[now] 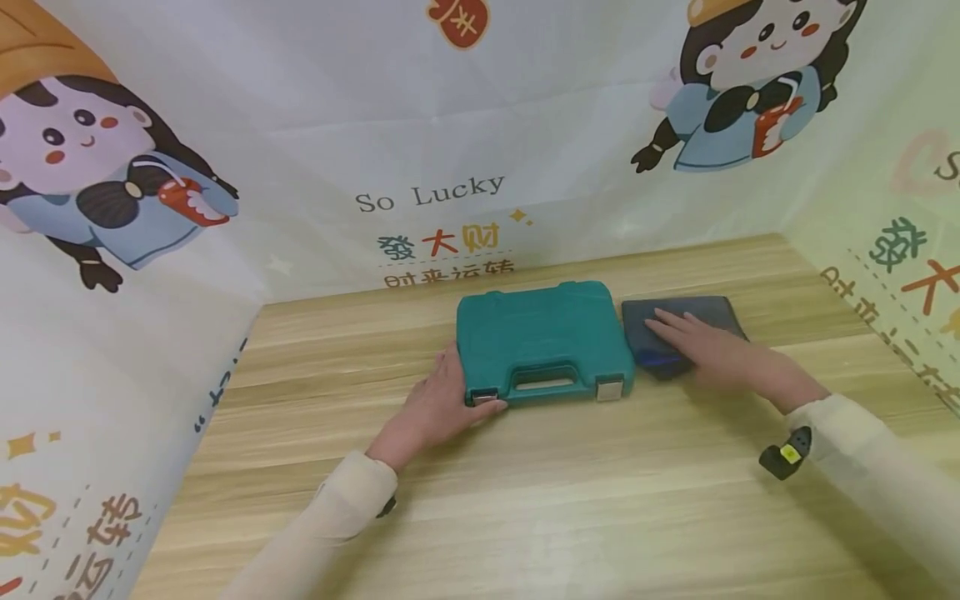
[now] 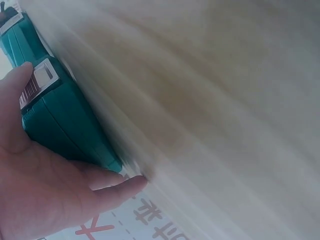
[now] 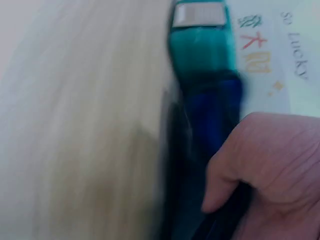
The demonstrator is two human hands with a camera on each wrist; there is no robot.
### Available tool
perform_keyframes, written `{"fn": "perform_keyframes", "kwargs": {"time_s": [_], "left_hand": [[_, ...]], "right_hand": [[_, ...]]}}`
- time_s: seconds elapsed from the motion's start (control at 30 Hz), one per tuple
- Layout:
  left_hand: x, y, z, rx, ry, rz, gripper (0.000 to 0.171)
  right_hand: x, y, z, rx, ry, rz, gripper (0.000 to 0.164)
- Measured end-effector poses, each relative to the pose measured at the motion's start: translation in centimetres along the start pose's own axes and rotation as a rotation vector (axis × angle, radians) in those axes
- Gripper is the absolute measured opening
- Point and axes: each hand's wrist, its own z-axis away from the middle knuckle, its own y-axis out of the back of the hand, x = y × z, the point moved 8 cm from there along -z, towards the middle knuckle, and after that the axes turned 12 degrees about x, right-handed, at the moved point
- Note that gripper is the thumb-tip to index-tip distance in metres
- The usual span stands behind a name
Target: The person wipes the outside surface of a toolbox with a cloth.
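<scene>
A teal plastic carry case (image 1: 540,333) with a handle opening and two metal latches lies flat on the table. My left hand (image 1: 438,398) rests against its front left corner. In the left wrist view, the thumb touches a metal latch (image 2: 42,80) and the straight fingers lie along the case's side. Right beside the case lies a flat, dark blue pouch-like item (image 1: 637,321), its exact kind unclear. Across its top spread the fingers of my right hand (image 1: 708,350). The right wrist view shows that thumb at the item's near edge, with blur there.
Under everything is a wood-grain table (image 1: 525,500). Printed white cloth (image 1: 337,108) with cartoon figures and lettering rises behind it and at both sides. The back edges of the case and the dark item lie close to the rear cloth.
</scene>
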Motion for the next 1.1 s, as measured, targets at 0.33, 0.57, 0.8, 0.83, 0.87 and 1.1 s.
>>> {"fn": "perform_keyframes", "kwargs": {"time_s": [0.33, 0.57, 0.8, 0.83, 0.87, 1.1], "left_hand": [[0.8, -0.3, -0.3, -0.002, -0.017, -0.005, 0.125], [0.7, -0.4, 0.1, -0.001, -0.009, -0.016, 0.125], [0.7, -0.2, 0.2, -0.011, 0.007, -0.032, 0.125], [0.7, -0.1, 0.2, -0.013, 0.007, -0.034, 0.126], [0.7, 0.0, 0.2, -0.017, 0.009, -0.034, 0.126], [0.4, 0.2, -0.1, -0.132, 0.003, -0.017, 0.124]], "right_hand": [[1.9, -2.0, 1.7, -0.011, -0.093, 0.023, 0.095], [1.7, -2.7, 1.5, -0.039, -0.143, 0.026, 0.093], [2.1, -2.8, 1.1, -0.095, -0.151, -0.007, 0.095], [2.1, -2.6, 1.0, -0.110, -0.149, -0.022, 0.095], [2.0, -2.4, 1.0, -0.126, -0.140, -0.039, 0.094], [0.3, 1.0, -0.2, -0.186, -0.104, -0.123, 0.072]]}}
